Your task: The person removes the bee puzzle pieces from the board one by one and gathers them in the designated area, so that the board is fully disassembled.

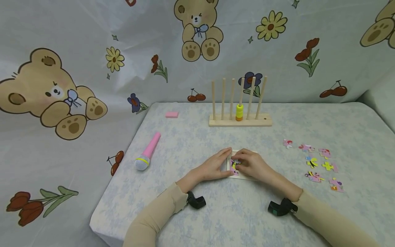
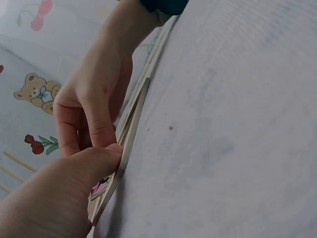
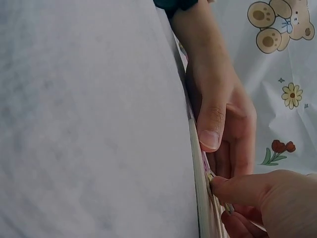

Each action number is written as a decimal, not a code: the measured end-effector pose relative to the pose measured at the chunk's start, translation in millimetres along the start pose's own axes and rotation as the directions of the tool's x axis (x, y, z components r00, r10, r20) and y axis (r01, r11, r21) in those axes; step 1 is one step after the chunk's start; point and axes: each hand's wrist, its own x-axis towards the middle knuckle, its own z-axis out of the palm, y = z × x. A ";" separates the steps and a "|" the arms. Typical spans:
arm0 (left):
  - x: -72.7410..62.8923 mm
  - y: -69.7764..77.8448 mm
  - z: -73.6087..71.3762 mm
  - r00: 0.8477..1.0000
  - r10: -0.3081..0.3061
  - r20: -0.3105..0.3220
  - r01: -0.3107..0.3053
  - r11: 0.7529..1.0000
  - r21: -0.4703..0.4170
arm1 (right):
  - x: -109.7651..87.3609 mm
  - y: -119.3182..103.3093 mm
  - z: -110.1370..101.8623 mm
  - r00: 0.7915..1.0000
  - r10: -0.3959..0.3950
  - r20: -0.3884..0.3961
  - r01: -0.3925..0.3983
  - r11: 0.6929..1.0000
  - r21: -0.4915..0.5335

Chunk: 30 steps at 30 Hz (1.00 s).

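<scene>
A shallow wooden puzzle tray (image 1: 246, 177) lies on the table, with pink and yellow puzzle pieces (image 1: 233, 168) at its left side. Along the tray's left edge rests my left hand (image 1: 213, 167), fingers nearly straight toward the far corner and thumb on the near rim. My right hand (image 1: 255, 166) is over the tray and covers much of it. In the right wrist view, its thumb and fingers pinch a puzzle piece (image 3: 228, 208) close over the tray; most of that piece is hidden.
Several loose puzzle pieces (image 1: 314, 162) lie to the right. Behind the tray stands a wooden peg rack (image 1: 222, 122) with yellow and orange beads (image 1: 239, 111) on one peg. A pink toy microphone (image 1: 149, 150) and a pink block (image 1: 171, 114) are on the left.
</scene>
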 end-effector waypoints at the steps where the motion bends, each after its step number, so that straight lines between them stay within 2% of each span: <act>1: 0.2 0.1 -0.1 1.000 0.001 0.000 -0.001 1.000 0.001 | 0.4 0.7 -0.4 1.000 -0.009 0.006 0.009 1.000 -0.010; 7: 1.1 1.3 -0.4 1.000 0.001 0.004 -0.001 1.000 0.002 | 2.7 2.2 -5.4 0.999 -0.022 0.036 0.024 0.998 -0.054; 12: 2.8 3.6 -0.2 1.000 0.005 0.012 -0.005 1.000 0.002 | -5.7 5.1 -29.2 0.999 0.025 -0.022 -0.027 0.995 -0.092; 17: 2.4 3.7 0.1 1.000 0.006 0.008 -0.006 1.000 0.010 | -34.5 23.9 -71.1 0.991 0.105 -0.085 -0.118 0.978 -0.172; 22: 0.2 2.9 -0.9 1.000 0.004 -0.005 -0.004 1.000 0.019 | -69.8 46.6 -104.7 0.972 0.211 -0.100 -0.229 0.948 -0.223; 24: -0.2 2.7 -1.1 1.000 0.002 -0.006 -0.002 1.000 0.018 | -81.6 53.0 -112.3 0.962 0.256 -0.094 -0.271 0.934 -0.232; 30: 0.0 3.4 -0.5 1.000 -0.004 0.007 0.004 1.000 0.023 | -97.3 60.1 -122.0 0.956 0.283 -0.073 -0.292 0.928 -0.231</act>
